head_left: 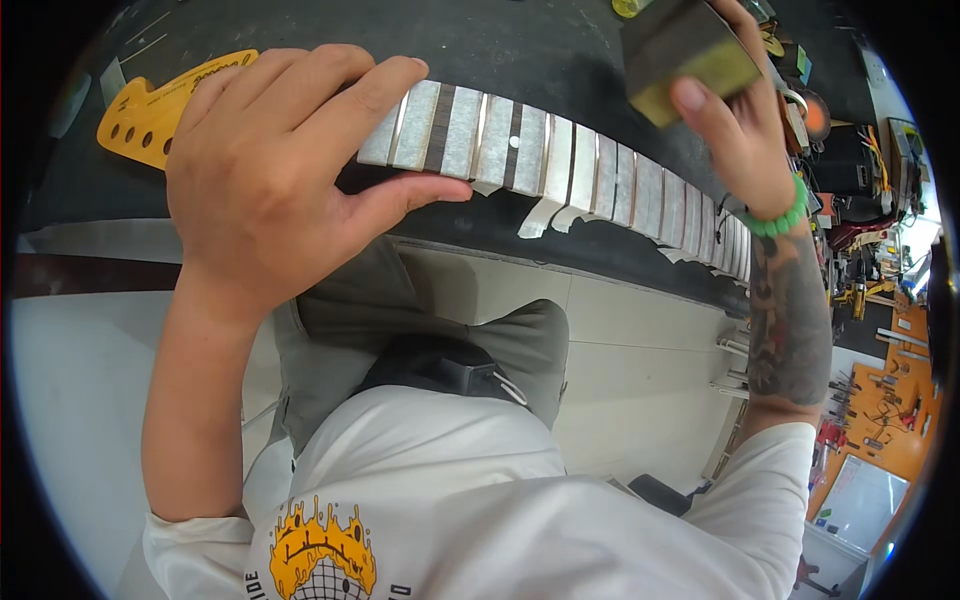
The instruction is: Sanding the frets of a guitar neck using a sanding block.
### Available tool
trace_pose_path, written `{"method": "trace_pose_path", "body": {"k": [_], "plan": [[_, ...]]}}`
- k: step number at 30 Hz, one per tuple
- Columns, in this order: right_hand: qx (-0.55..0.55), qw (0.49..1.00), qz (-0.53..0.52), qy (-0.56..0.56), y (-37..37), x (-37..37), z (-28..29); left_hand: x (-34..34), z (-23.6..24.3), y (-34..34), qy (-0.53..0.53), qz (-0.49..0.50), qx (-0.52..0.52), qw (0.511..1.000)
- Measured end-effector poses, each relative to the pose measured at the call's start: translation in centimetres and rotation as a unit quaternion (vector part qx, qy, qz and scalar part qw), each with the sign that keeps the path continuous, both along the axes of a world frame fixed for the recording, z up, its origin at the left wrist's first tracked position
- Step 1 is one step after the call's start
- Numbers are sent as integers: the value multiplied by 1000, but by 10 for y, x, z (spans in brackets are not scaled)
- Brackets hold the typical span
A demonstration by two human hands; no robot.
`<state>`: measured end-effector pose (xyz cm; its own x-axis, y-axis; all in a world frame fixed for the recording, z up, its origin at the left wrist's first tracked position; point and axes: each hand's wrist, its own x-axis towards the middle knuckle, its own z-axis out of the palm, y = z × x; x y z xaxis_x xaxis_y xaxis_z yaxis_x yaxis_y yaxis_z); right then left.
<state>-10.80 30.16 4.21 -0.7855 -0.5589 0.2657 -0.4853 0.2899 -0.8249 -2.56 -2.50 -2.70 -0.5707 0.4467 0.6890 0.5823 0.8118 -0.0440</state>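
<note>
A guitar neck (617,180) lies across the dark bench, its fretboard facing up. Pale masking tape covers the wood between the metal frets, and loose tape ends hang over the near edge. The yellow headstock (140,125) shows at the left, partly behind my hand. My left hand (265,165) wraps round the neck near the headstock, its thumb along the near side. Raised above the far right part of the neck, my right hand (740,125) grips a sanding block (690,60), dark on one face and yellowish on the side. The block is apart from the frets.
The dark bench top (480,40) spreads beyond the neck. Tools and small parts crowd its right end, and an orange tool board (890,410) stands farther right beside a whiteboard (862,500). My lap in grey trousers (525,345) is below the bench edge.
</note>
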Motion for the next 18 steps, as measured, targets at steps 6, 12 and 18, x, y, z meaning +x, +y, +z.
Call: {"method": "trace_pose_path", "body": {"k": [6, 12, 18], "plan": [[221, 933, 83, 271, -6, 70, 22, 0, -2, -1, 2, 12, 7, 1000], [142, 965, -35, 220, -14, 120, -3, 5, -3, 0, 10, 34, -10, 999], [110, 972, -36, 203, -33, 123, -9, 6, -1, 1, -16, 37, -11, 999]]}}
